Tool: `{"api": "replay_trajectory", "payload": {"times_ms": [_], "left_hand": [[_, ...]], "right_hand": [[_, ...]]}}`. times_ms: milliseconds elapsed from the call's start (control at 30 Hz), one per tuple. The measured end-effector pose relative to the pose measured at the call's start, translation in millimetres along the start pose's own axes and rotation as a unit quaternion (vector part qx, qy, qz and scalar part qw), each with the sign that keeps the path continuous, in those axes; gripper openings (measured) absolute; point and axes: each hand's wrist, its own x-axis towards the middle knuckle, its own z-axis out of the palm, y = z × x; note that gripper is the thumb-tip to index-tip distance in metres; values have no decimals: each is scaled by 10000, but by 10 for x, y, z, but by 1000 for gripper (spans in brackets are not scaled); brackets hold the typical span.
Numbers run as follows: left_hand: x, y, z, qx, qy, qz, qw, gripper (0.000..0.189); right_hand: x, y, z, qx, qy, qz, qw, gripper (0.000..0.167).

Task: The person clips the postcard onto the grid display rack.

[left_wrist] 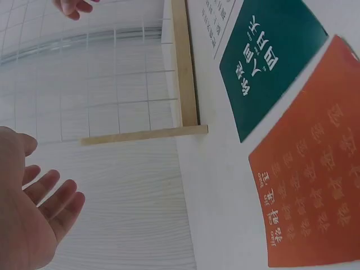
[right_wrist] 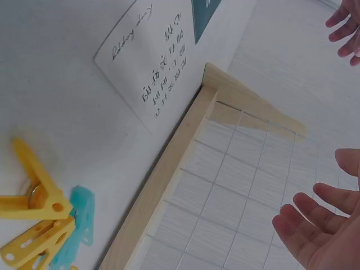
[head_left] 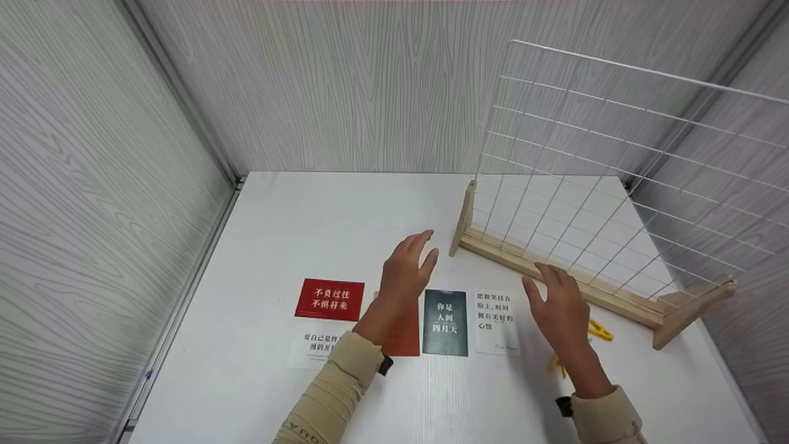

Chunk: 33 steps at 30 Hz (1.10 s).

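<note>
The left hand (head_left: 405,271) and right hand (head_left: 560,303) hover, fingers (left_wrist: 68,212) loosely extended, near the cards (head_left: 445,342) and wire rack (head_left: 616,300)

The left hand (head_left: 404,274), with relaxed fingers, is in the air near an orange-red card (head_left: 404,336), which lies flat in one row with a dark green card (head_left: 445,342) and a white card (head_left: 498,339), while a red card (head_left: 330,300) lies at the left, above a second white card (head_left: 308,354). All five cards carry printed characters. The right hand (head_left: 561,305), also holding nothing, is near the grid rack (head_left: 616,302), whose white wire panel stands upright on a pale wooden base, with yellow clips (right_wrist: 53,197) and a teal clip (right_wrist: 83,208) lying close by.
</note>
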Motion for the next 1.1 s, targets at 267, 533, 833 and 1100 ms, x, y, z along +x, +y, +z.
{"api": "replay_trajectory", "payload": {"times_ms": [267, 533, 833, 1100], "left_hand": [[273, 35, 191, -706, -195, -93, 9973, 41], [492, 61, 305, -1063, -204, -173, 9940, 39], [688, 116, 437, -1168, -321, -262, 9923, 39], [821, 141, 530, -1133, -343, -369, 9923, 39]], "right_hand": [[-206, 308, -155, 65, -160, 411, 9990, 44], [-401, 583, -248, 18, -417, 794, 9960, 47], [-514, 819, -345, -98, -469, 1270, 9907, 49], [-481, 1036, -543, -182, -564, 1979, 9784, 56]]}}
